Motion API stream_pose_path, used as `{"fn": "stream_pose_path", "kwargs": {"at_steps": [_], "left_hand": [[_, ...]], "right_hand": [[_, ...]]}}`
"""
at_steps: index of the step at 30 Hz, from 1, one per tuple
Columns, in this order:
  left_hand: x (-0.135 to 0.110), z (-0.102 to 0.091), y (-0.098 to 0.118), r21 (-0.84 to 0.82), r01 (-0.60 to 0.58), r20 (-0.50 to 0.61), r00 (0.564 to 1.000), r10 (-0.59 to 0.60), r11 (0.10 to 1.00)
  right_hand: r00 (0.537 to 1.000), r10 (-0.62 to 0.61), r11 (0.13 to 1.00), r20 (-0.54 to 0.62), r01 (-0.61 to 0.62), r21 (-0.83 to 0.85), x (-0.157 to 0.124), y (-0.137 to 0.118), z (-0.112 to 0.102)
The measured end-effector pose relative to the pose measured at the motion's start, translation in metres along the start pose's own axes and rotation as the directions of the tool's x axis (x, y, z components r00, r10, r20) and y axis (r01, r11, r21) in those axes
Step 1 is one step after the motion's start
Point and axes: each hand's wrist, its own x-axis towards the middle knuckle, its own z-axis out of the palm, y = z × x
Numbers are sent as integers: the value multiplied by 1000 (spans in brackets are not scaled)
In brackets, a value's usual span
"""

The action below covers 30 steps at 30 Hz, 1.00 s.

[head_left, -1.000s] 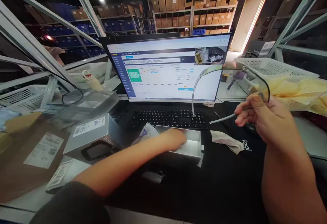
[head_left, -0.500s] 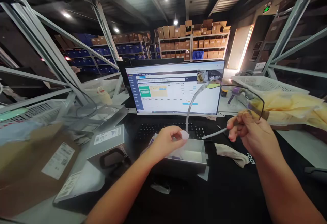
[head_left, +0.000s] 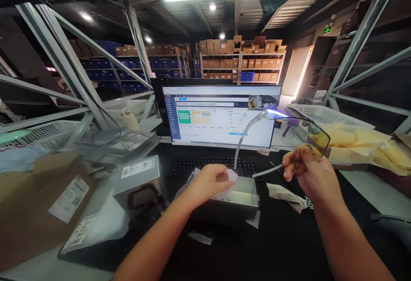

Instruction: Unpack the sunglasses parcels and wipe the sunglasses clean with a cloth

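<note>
The left hand (head_left: pixel 210 183), a second ago down in the open box (head_left: pixel 237 209), is now at its rim, fingers pinching a small white piece (head_left: pixel 231 175), apparently taken out; the right hand (head_left: pixel 310 167) grips glasses (head_left: pixel 238 147) before the monitor (head_left: pixel 221 140).

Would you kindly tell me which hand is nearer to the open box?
Left. The left hand is over the open box, at its left end; the right hand is off to the box's right, holding glasses.
</note>
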Motion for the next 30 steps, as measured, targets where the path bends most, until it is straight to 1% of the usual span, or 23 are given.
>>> {"fn": "stream_pose_path", "kwargs": {"at_steps": [3,6,8,11,12,14,16,18,19,21,23,24,25,26,27,28,30], "left_hand": [[-2,-1,2,-35,0,2,1000,0,999],[-3,-3,3,-94,22,40,999,-18,995],[-3,-3,3,-198,34,71,997,-20,980],[-2,-3,1,-412,50,73,997,-22,910],[-1,-4,0,-456,61,67,997,-34,888],[2,-5,-2,-481,64,24,998,-60,874],[4,-7,-4,-474,29,-70,995,-70,880],[5,-10,-6,-466,-12,-158,985,-69,885],[4,-10,-6,-456,-26,-180,982,-64,890],[2,-10,-4,-413,-42,-179,983,-36,910],[-2,-8,-1,-331,-94,-209,978,25,939],[-5,-7,1,-259,-142,-254,964,74,955],[-7,-7,2,-163,-200,-314,939,142,966],[-9,-6,4,-38,-264,-376,897,231,964],[-11,-7,5,105,-326,-421,841,339,940],[-12,-7,6,247,-378,-438,778,450,892],[-15,-8,6,463,-440,-412,662,626,770]], "right_hand": [[999,45,999,27,-45,-19,0,3,2],[993,112,992,40,-110,-62,2,9,1],[986,160,982,44,-155,-104,3,13,0],[968,241,960,76,-226,-168,5,18,0],[960,266,951,91,-246,-187,6,19,1],[940,314,932,131,-279,-233,8,21,0],[920,350,910,176,-289,-296,9,22,-2],[912,354,889,207,-259,-377,8,21,-4],[914,342,877,218,-227,-424,7,20,-5],[925,295,839,242,-129,-528,3,16,-6],[936,216,774,279,10,-634,0,13,-5],[940,158,730,302,94,-676,-2,12,-4],[942,89,684,324,179,-708,-2,12,-3],[937,15,636,348,260,-727,-3,12,-2],[926,-55,592,372,330,-735,-2,13,-2],[911,-117,555,395,389,-735,-2,15,-1],[879,-211,496,429,474,-728,1,19,-1]]}}
